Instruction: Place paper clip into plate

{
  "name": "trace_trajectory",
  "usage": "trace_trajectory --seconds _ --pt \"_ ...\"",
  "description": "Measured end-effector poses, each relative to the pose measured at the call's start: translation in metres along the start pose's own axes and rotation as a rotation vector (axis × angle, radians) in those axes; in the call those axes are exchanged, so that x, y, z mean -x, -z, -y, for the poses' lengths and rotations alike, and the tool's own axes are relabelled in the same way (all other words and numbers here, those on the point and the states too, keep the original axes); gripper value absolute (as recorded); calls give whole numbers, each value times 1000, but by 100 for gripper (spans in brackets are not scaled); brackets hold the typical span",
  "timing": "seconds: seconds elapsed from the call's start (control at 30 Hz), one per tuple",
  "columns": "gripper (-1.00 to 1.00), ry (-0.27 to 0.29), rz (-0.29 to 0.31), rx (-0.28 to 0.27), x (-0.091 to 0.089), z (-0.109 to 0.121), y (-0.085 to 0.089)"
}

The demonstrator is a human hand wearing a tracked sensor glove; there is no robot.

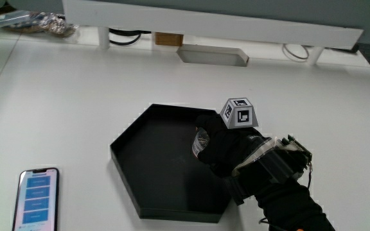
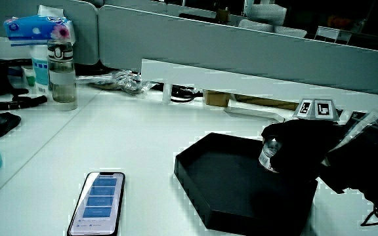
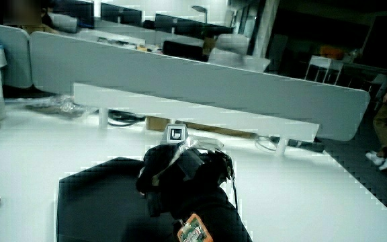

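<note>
A phone [image 1: 37, 199] lies flat on the table [image 1: 76, 96], well apart from the hand, w/ the plate between them. The black six-sided plate [image 1: 146, 160] has a low wall and nothing lies on its floor yet. The hand [image 1: 236, 151], w/ the patterned cube [image 1: 239, 113] on its back, is over the part of the plate nearest to the forearm. Its fingers are curled and pinch a small pale-grey thing at their tips, which I take for the paper clip [image 1: 201, 142]. So the clip is in the hand and above the plate floor; if it touches the floor already, I cannot tell.

Risks, as I judge: the clip is light, so it may stick to the glove fabric at release, or bounce and skip over the low wall if it is let go from too high.

In a side view the clip [image 2: 268, 155] seems approx upright, long axis from the fingertips down toward the plate floor; which end is which I cannot tell
</note>
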Motion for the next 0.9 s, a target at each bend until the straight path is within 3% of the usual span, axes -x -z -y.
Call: trace_trajectory --seconds 0.2,0.23,0.27,0.43,0.5,0.63,0.7,0.77,0.8,0.83,0.87,0.9 --pt "0 12 7 1 -2 -3 6" --pt "0 -7 -11 27 -1 -4 8" --pt "0 -14 -7 10 0 -3 8" --pt "0 25 13 7 -2 -8 18" --pt "0 -4 5 19 0 -10 22" --pt "0 -5 21 46 5 -16 32" --pt "0 16 28 37 6 -19 37" --pt "0 4 29 69 8 -21 43" --pt "0 15 48 49 8 -22 46" --pt "0 28 50 71 8 -24 49" --pt "0 43 68 45 8 -25 50" --pt "0 48 72 55 9 -24 50"
